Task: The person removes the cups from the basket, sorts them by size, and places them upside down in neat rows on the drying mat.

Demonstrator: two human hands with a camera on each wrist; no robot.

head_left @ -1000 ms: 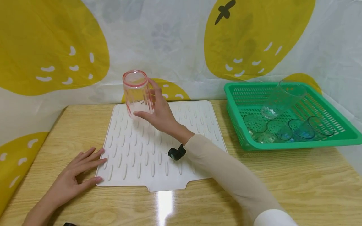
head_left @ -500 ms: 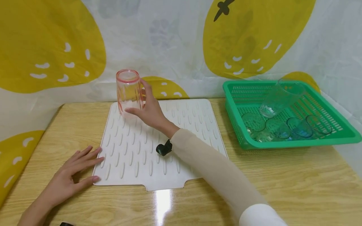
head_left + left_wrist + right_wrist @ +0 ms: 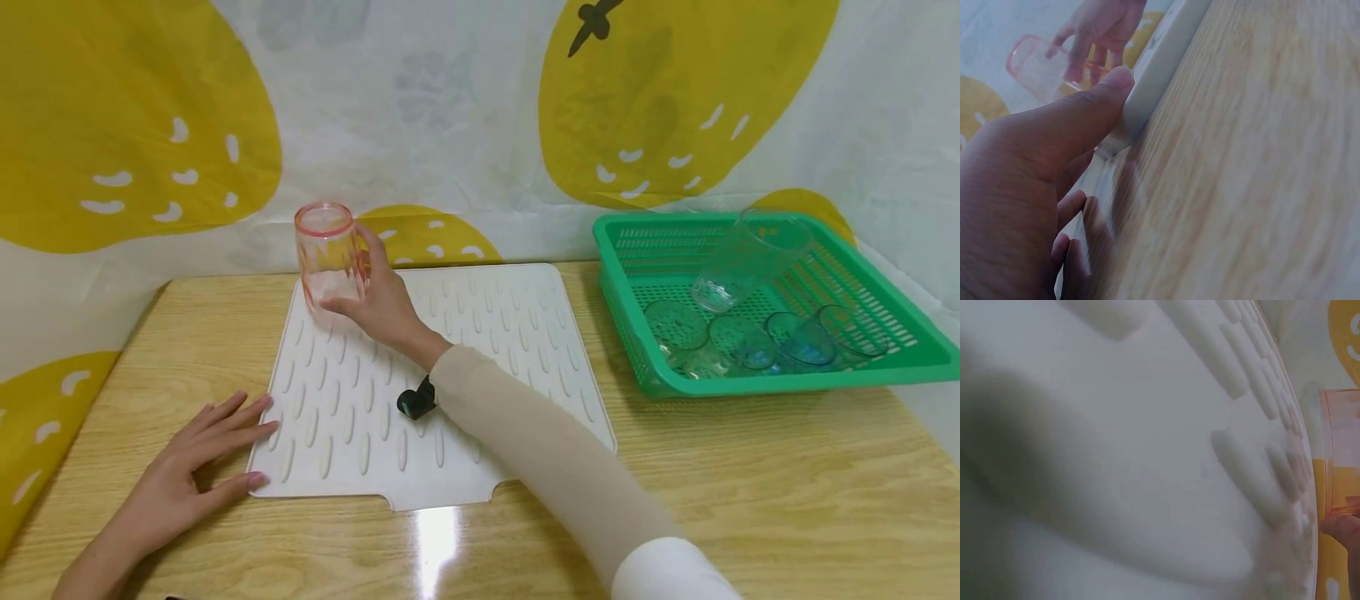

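Observation:
My right hand (image 3: 386, 304) grips a clear pink-tinted drinking glass (image 3: 318, 258) from its right side, thumb in front and fingers behind. The glass is vertical, a pink ring at its top end, over the far left corner of a white ribbed drying mat (image 3: 450, 333). Whether its lower end touches the mat I cannot tell. In the right wrist view, part of the glass (image 3: 1344, 431) shows at the right edge. My left hand (image 3: 176, 475) lies with fingers spread and tips at the mat's near left edge. Its thumb (image 3: 1094, 109) touches that edge in the left wrist view.
A green plastic basket (image 3: 633, 350) stands at the right of the wooden table (image 3: 750, 492), holding several clear and bluish glasses (image 3: 735, 275). Behind the table hangs a white cloth (image 3: 420, 108) with yellow fruit prints. A black camera mount (image 3: 415, 402) sits under my right wrist.
My right hand has carried the pink glass leftward, then lowered it toward the mat's far left corner. The left hand stays at the mat's edge.

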